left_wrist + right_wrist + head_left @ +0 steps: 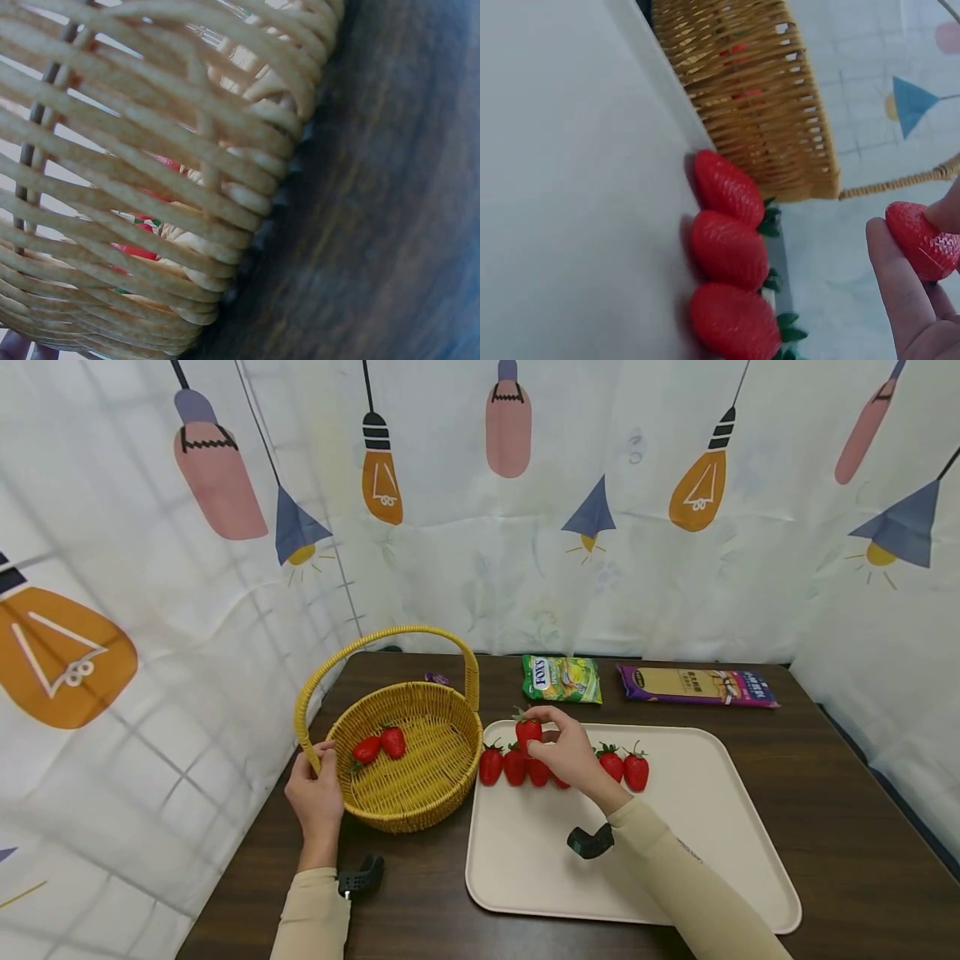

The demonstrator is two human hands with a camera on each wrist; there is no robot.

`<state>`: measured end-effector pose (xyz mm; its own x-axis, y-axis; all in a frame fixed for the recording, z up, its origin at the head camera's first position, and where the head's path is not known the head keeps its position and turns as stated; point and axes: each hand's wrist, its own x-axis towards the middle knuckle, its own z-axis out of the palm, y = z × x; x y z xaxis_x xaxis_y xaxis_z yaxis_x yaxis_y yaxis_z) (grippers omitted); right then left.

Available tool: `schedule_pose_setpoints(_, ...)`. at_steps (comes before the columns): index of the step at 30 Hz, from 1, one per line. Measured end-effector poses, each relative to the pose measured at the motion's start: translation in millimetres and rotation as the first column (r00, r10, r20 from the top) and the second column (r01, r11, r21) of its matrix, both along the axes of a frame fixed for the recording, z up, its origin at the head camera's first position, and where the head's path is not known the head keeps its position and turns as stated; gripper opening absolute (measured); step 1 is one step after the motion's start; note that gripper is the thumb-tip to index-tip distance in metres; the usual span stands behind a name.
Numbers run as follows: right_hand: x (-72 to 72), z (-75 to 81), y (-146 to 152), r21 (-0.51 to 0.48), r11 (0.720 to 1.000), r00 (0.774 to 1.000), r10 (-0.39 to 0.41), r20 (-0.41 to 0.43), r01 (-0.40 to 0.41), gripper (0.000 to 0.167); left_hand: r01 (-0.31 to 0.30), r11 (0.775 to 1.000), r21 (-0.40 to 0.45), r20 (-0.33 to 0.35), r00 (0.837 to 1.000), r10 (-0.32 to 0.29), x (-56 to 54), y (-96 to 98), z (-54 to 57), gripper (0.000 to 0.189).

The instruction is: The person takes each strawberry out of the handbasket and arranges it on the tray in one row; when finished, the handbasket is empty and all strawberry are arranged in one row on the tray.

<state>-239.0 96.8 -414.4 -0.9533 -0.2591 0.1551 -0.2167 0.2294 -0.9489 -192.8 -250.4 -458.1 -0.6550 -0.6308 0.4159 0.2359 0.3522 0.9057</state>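
My left hand grips the left side of a yellow wicker basket, at the foot of its arched handle. Inside the basket lie two strawberries. Above the cream tray my right hand pinches a strawberry between thumb and fingers, lifted off the tray. Below it a row of several strawberries lies along the tray's far side, partly hidden by the hand. In the left wrist view the basket's woven wall fills most of the picture, with red showing through the gaps.
Behind the tray lie a green candy bag marked FOX'S and a long purple-and-gold packet. A small purple item sits behind the basket. All stand on a dark wooden table, with a printed curtain around it.
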Motion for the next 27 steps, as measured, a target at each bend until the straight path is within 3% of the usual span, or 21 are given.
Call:
schedule_pose_setpoints(4, 4.1, -2.1, 12.0, -0.072, 0.997, 0.998, -0.031, 0.055, 0.035, 0.040, 0.006, 1.000, -0.007, -0.015, 1.000, -0.006, 3.6, 0.6, 3.2, 0.019)
schedule_pose_setpoints(10, -7.8, -28.6, 39.6, -0.136, 0.987, 0.991, -0.065, 0.116, 0.081, 0.042, -0.001, 1.000, -0.021, -0.005, 1.000, 0.001, 4.5, 3.6, 6.6, 0.017)
schedule_pose_setpoints(17, -9.0, -33.9, 74.0, -0.135, 0.976, 0.982, -0.157, 0.108, 0.171, 0.039, -0.003, 1.000, -0.024, -0.015, 1.000, 0.003, 2.5, 3.6, 6.6, 0.018)
schedule_pose_setpoints(27, -1.3, -37.9, 118.3, -0.060, 0.949, 0.945, -0.299, 0.129, 0.309, 0.042, -0.008, 1.000, -0.010, -0.001, 1.000, 0.008, 3.7, 4.6, 6.8, 0.017)
